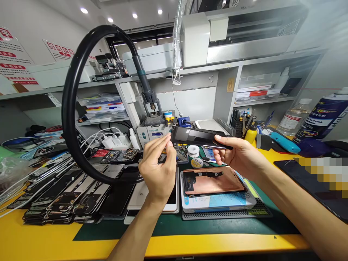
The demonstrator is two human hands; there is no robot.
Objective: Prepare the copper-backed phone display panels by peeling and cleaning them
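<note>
"Desk [217, 243], yellow, one: largest entry. Green mat [174, 229] on it, near the middle. What next?"

"Black flexible hose [71, 83], one, looped over the left side, apparently arched to keep its nozzle end off the mat. Stacks of phone parts [65, 197], near left, sorted in leaning rows, probably to save room."

"Blue-and-white box [231, 202]?"

"One, on a perforated grey base, right of centre. It carries a copper-coloured panel [213, 186], laid flat, long axis left to right; the box likely serves as a raised rest."

"Hands?"

"Two, bare. Right hand [240, 156]: grasping the right end of a dark glossy phone panel [195, 138], thumb on the upper face, fingers beneath. Held by the end, seemingly, so most of the glass is left uncovered. Left hand [157, 170]: fingertips drawn together at the panel's left end; whether they pinch its edge, cannot tell."

"Location and bearing of that dark panel?"

"Above the mat, in the air, beyond the copper-coloured one. Long axis left to right, right end slightly nearer; glossy face turned up and toward the wearer. Which end is its top, cannot tell."

"Smallest entry?"

"White spool [193, 151], one, on the mat, just below the dark panel in view."
</note>
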